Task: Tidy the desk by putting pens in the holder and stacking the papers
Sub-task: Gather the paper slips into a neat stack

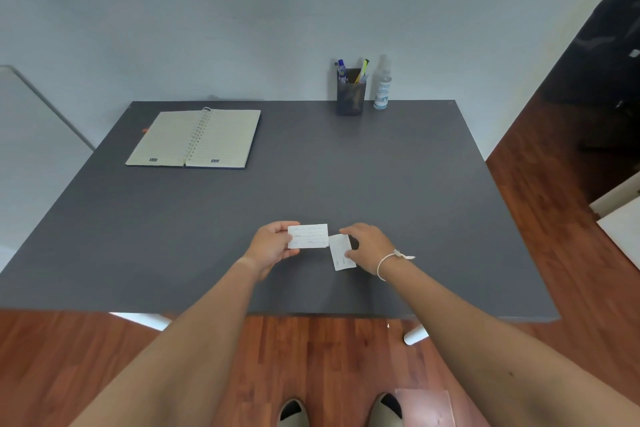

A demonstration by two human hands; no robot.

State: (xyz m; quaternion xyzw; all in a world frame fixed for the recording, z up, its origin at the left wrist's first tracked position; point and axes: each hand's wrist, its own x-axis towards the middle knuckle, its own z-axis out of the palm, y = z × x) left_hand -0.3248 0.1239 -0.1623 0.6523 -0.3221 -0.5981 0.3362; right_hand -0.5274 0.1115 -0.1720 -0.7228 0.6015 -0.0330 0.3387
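Note:
My left hand (272,246) pinches a small white lined paper card (308,236) by its left edge, held level just above the dark grey desk (346,166). A second white card (341,252) lies flat on the desk right beside it, turned lengthwise. My right hand (369,246) rests its thumb and fingers on that card's right side; whether it is lifted I cannot tell. At the desk's far edge stands a dark pen holder (350,95) with several pens (362,70) sticking out of it.
An open spiral notebook (195,138) lies at the far left of the desk. A clear spray bottle (382,87) stands right of the pen holder against the wall. Wooden floor shows beyond the desk's near and right edges.

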